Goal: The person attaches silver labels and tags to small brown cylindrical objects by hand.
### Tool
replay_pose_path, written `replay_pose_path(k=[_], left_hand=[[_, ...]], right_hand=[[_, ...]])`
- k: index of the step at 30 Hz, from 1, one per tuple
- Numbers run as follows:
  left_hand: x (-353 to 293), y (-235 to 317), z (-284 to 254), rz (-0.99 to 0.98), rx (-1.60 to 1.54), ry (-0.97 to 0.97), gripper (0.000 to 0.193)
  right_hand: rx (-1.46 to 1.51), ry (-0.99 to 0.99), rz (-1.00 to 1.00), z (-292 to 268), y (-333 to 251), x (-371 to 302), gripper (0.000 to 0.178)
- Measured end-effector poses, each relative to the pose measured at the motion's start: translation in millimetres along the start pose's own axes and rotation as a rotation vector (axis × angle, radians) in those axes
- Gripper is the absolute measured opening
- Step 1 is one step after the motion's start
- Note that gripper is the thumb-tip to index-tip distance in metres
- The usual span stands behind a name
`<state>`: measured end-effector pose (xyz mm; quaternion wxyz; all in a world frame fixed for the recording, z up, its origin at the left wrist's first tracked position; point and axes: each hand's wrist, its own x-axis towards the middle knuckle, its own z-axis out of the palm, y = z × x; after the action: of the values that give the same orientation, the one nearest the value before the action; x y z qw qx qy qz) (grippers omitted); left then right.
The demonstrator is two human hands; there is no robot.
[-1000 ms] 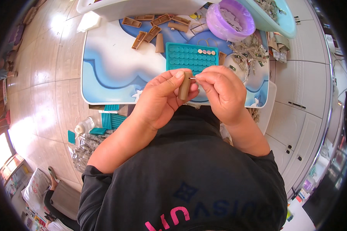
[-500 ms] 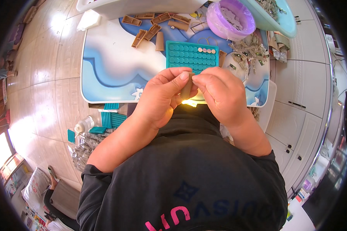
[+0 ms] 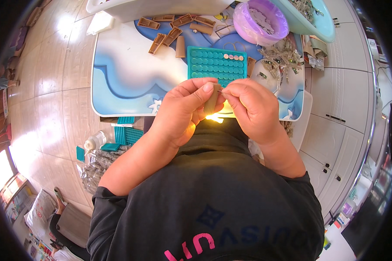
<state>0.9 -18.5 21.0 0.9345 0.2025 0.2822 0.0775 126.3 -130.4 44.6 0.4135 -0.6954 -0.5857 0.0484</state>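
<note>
My left hand (image 3: 178, 104) is closed around a small tan plastic casing (image 3: 211, 101), with the thumb lying along its upper end. At the casing's right side, my right hand (image 3: 256, 108) pinches a thin wire-like strand (image 3: 221, 92); its far end is too small to make out. Yellow light (image 3: 214, 117) glows under the casing and tints the fingers of both hands. Just beyond the hands lies a teal tray (image 3: 189, 61) with rows of round pockets. Several small pale discs (image 3: 233, 57) sit in its upper right part.
Several open brown casings (image 3: 156, 43) lie at the table's far side. A lined purple tub (image 3: 237, 24) stands far right, beside a light-blue basin (image 3: 326, 30). Tangled wired parts (image 3: 283, 61) lie to the right. More teal trays (image 3: 132, 135) and a bottle (image 3: 95, 140) are below the table's left edge.
My right hand has drawn slightly to the right, away from the casing, and the thin strand now shows between them. My left hand stays nearly still.
</note>
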Motion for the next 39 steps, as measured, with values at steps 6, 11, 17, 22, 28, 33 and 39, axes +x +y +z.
replay_pose_path(k=[6,11,17,22,28,33,39], left_hand=[[-0.8,-0.3,0.6,-0.012,0.027,0.002,0.025],[-1.9,-0.5,2.5,-0.028,0.028,0.013,0.028],[-4.0,-3.0,5.9,-0.014,0.025,0.057,0.027],[-3.4,-4.2,6.7,-0.005,0.000,0.024,0.026],[-3.6,-5.0,11.5,0.005,0.012,0.041,0.024],[-4.8,-4.6,11.4,0.031,0.039,0.068,0.025],[-5.1,-4.0,9.3,0.041,0.100,0.042,0.027]], right_hand=[[-0.086,-0.024,-0.061,0.5,2.2,0.0,0.016],[-0.056,-0.004,-0.056,2.1,2.1,-1.6,0.017],[-0.113,0.012,-0.087,7.5,5.6,-3.5,0.015],[-0.169,0.017,-0.091,8.3,4.2,-5.1,0.014],[-0.177,0.063,-0.109,10.6,5.7,-5.5,0.014],[-0.125,0.048,-0.116,9.8,7.6,-4.5,0.014],[-0.075,0.100,-0.105,9.3,5.7,-4.8,0.014]])
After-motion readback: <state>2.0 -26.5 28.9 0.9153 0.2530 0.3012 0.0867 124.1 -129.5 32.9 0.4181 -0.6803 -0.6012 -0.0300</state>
